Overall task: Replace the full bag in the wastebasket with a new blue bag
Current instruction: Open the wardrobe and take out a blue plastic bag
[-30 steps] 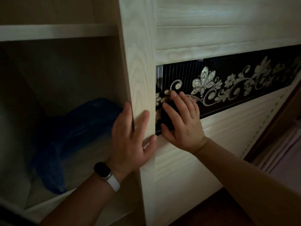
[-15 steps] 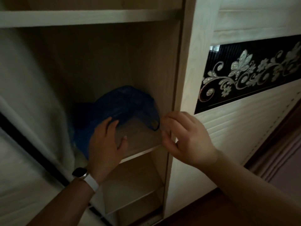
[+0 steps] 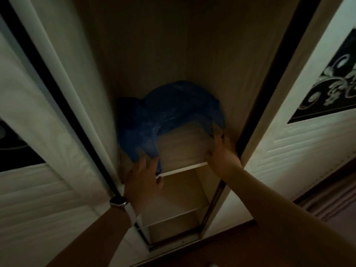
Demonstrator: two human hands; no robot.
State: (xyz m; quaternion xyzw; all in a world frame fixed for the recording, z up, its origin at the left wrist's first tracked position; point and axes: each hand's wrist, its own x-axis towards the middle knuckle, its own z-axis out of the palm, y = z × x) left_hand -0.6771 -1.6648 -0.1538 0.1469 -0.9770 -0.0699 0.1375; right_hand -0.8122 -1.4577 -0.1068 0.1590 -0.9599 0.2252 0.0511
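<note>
A crumpled blue bag (image 3: 173,105) lies on a wooden shelf (image 3: 183,149) inside an open, dim wardrobe. My left hand (image 3: 143,182), with a watch on its wrist, rests with spread fingers on the bag's lower left end at the shelf's front edge; a blue strip hangs beside its thumb. My right hand (image 3: 221,157) is at the shelf's right side, its fingertips pinching the bag's right corner. No wastebasket is in view.
The right sliding door (image 3: 308,151), with a black floral panel, is pushed aside. The left door (image 3: 38,189) frames the other side of the opening. Lower shelves (image 3: 173,214) sit beneath the bag's shelf. Dark wooden floor (image 3: 231,251) lies below.
The sliding door went from nearly closed to wide open. Both hands left the door's edge and moved into the wardrobe onto the blue bag's two ends.
</note>
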